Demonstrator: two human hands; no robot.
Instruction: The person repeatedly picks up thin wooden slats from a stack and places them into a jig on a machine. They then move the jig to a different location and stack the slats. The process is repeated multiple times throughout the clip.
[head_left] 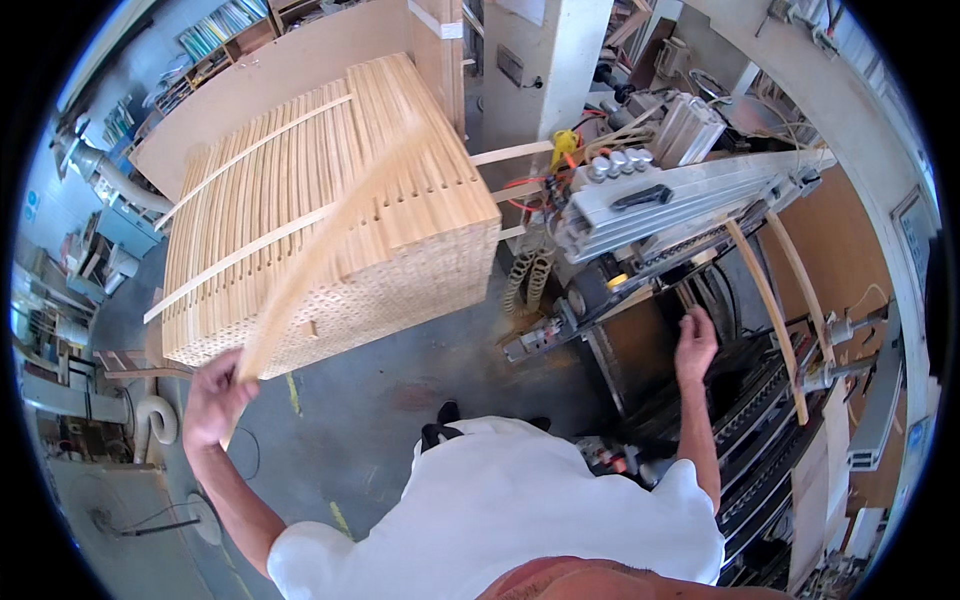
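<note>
My left hand [215, 400] is closed around the lower end of a long, thin wooden strip [325, 235]. Smeared by motion, the strip slants up and away across the front of a big stack of wooden slats [430, 215]. The slats have small round holes near their ends. Over at the machine [650, 215], my right hand [697, 345] has its fingers curled together beside a dark opening. A small wooden end shows just beyond those fingertips; whether they grip it I cannot make out.
Two flat laths [250, 255] lie across the stack. Two curved wooden pieces [765, 310] sit on the machine's right side, above black chain tracks [745, 460]. Coiled air hoses [530, 280] hang between stack and machine. A pillar [545, 70] stands behind; yellow marks are on the floor.
</note>
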